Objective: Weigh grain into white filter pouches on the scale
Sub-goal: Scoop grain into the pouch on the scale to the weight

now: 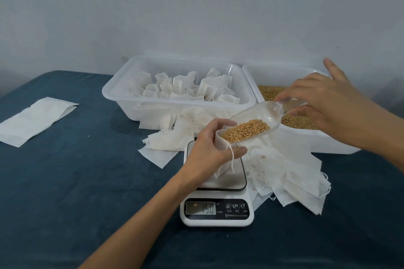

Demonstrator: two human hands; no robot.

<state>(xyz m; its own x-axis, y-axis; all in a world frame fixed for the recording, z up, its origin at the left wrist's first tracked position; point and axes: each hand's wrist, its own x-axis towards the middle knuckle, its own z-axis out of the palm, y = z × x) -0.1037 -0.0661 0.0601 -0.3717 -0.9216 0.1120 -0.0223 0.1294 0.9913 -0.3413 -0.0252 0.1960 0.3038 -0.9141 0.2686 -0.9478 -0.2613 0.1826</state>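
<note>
Scoop tipped at the pouch mouth, scale waiting underneath.

My left hand (211,148) curls round the white filter pouch (220,155), thumb and fingers spreading its mouth so it stands open over the platform of the digital scale (216,192); I judge it is held there so the weight can register as it fills. My right hand (328,102) pinches the handle of the clear plastic scoop (253,124), tilted with its lip at the pouch opening, so the grain (247,130) heaped at the front can slide straight in. The display (201,207) shows a blurred reading I will not trust. The grain bin (306,137) sits just right of the scale, keeping refills short. Filled pouches stand in the left tub (122,98); empty pouches (295,177) lie fanned beside the scale on the dark blue cloth (87,181).
</note>
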